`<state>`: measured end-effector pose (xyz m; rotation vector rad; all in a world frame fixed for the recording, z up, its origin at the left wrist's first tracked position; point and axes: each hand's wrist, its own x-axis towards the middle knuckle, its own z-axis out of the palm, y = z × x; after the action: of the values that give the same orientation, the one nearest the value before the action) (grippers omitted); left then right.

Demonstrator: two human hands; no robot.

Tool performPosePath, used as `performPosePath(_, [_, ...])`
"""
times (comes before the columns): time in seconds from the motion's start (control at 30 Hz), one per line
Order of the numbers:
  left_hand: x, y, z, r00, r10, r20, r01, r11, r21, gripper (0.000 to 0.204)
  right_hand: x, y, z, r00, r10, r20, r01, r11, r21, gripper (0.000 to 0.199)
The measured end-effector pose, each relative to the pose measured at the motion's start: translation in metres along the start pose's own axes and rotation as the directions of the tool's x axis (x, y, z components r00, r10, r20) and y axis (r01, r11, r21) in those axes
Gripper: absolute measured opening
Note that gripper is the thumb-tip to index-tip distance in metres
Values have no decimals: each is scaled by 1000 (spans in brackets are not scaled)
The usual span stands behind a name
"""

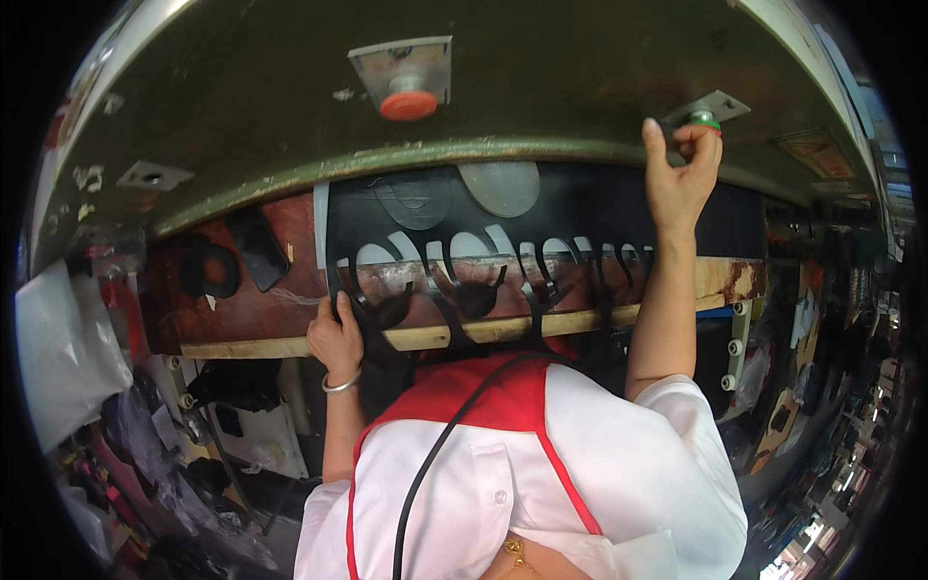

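Label (818, 154), yellowish, unreadable; right hand (682, 188), thumb spread wide, at green push-button (708, 123); left hand (335, 338) touches black cut-out sheet (601, 205), its grip unclear.

The black sheet (609, 208) looks smooth and matt; the machine beam (541, 97) is chipped, painted metal; the table edge (416, 338) is rough wood.
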<state>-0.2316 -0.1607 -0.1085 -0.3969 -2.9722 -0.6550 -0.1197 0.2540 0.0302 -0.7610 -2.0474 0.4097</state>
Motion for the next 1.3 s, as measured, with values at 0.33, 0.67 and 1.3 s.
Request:
performPosePath(0.33, [64,11,9,999,32,-11,-32,999,37,35,-56,98,-17,998,66,8,-64,985,-159,19])
performPosePath(0.67, [35,-6,12,992,95,-86,-113,967,-227,25,-158,167,-68,881,441,169,-429,897,-106,26])
performPosePath(1.3, [-137,-59,-33,996,27,89,-29,999,18,36,-181,-34,-21,671,379,637,-740,394,546,84])
